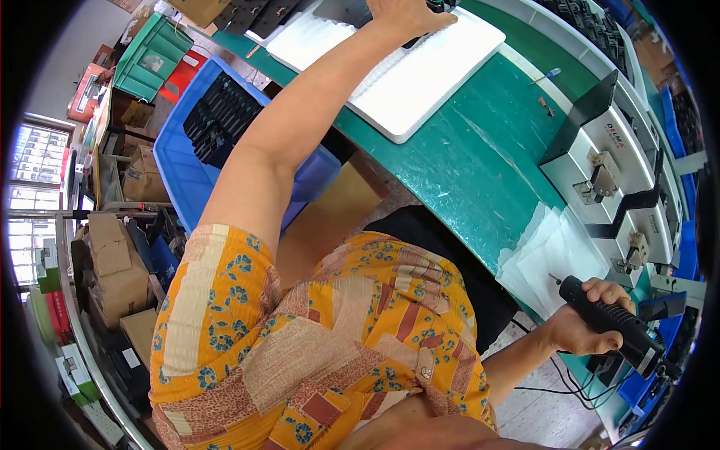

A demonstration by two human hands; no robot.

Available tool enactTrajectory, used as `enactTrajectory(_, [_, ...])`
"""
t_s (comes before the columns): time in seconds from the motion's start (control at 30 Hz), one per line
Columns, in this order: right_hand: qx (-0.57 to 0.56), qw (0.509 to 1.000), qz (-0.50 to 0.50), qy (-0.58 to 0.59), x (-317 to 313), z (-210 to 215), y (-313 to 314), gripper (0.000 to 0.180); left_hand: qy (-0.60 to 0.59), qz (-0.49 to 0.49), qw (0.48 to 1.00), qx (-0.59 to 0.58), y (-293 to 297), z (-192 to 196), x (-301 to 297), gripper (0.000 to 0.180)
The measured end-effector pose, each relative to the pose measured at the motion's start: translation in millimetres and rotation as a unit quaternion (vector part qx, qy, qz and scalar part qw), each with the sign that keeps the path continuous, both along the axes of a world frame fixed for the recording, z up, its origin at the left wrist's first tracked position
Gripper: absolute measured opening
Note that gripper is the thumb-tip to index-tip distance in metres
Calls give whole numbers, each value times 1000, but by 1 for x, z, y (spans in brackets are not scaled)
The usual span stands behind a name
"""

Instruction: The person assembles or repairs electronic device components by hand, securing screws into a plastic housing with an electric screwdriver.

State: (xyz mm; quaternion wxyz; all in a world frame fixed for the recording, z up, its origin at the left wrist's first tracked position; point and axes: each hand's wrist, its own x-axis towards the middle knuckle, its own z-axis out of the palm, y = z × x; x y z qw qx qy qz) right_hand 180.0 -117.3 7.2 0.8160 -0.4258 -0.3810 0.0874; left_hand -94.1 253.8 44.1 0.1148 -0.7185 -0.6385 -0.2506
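Right grip (574,328) curled, holding black power screwdriver (613,321)

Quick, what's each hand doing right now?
Left hand: over the white tray, partly out of frame; grip can't be told.
Right hand: closed around a black handheld tool.

The right fingers (609,291) grip a black screwdriver (616,321).
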Motion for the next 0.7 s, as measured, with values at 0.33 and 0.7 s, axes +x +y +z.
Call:
enactTrajectory(0.33, [9,1000,12,-2,2,-2,2,75,-29,24,998,-46,-13,5,12,118])
enactTrajectory(0.7, [38,998,46,34,10,-7,-4,77,-69,-84,994,-28,-35,35,-5,84])
